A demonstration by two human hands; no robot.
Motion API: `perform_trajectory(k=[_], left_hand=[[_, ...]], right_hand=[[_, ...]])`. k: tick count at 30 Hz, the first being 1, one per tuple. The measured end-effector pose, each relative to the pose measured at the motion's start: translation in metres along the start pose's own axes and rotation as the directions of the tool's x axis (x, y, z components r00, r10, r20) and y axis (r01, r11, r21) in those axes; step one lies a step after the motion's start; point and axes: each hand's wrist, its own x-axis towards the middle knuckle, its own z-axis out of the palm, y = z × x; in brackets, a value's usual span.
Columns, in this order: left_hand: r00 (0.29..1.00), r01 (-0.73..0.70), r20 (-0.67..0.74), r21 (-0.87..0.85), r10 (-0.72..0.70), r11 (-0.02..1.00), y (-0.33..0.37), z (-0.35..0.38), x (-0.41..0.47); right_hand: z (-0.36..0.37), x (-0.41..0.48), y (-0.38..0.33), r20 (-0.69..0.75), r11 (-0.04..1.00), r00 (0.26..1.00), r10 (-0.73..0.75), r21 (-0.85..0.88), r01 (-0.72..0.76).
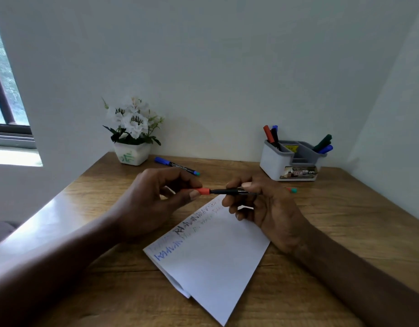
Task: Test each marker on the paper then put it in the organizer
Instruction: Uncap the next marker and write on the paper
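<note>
Red-capped marker [227, 191] horizontal above paper [210, 258], left hand [154, 199] pinching cap end, right hand [262, 206] gripping barrel

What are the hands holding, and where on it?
One red-capped marker, held in both hands: the left hand pinches its red cap end, and the right hand grips the black barrel.

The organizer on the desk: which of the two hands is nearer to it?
Right. The right hand grips the red-capped marker in front of the organizer, a little to its left. The left hand pinches the cap farther left.
</note>
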Motion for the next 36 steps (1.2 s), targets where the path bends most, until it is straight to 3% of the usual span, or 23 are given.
perform_trajectory(k=[6, 18, 22, 26, 28, 30, 33, 36], left_hand=[[0.999, -0.026, 0.030, -0.137, 0.030, 0.990, 0.008, 0.006, -0.002], [0.989, 0.147, 0.068, -0.466, -0.130, 0.873, 0.012, 0.010, -0.004], [0.983, 0.182, 0.100, -0.461, -0.153, 0.868, 0.010, 0.012, -0.003], [0.988, 0.147, 0.105, -0.380, -0.116, 0.913, 0.009, 0.009, 0.003], [0.992, 0.096, 0.095, -0.143, -0.083, 0.985, 0.004, 0.005, 0.004], [0.989, 0.087, 0.104, 0.163, -0.105, 0.983, -0.003, -0.002, 0.003], [0.936, 0.131, 0.284, 0.266, -0.208, 0.955, -0.008, -0.009, -0.001], [0.891, 0.086, 0.396, 0.335, -0.223, 0.938, -0.008, -0.006, 0.002]], right_hand=[[0.003, 0.000, 0.004, 0.017, 0.997, 0.999, -0.036, -0.068, 0.038], [0.010, -0.001, 0.000, -0.001, 0.999, 0.999, -0.037, 0.022, 0.037], [0.011, 0.002, 0.002, 0.003, 0.999, 0.999, -0.050, 0.005, 0.050], [0.008, 0.004, 0.000, 0.004, 0.999, 0.999, -0.035, 0.019, 0.035], [0.006, 0.004, -0.002, -0.004, 0.998, 0.998, -0.070, -0.012, 0.070], [0.001, 0.006, -0.003, -0.056, 0.987, 0.987, -0.151, -0.066, 0.148], [-0.013, 0.008, -0.004, -0.146, 0.972, 0.963, -0.227, -0.092, 0.216], [-0.026, 0.007, -0.012, -0.166, 0.975, 0.966, -0.201, 0.061, 0.213]])
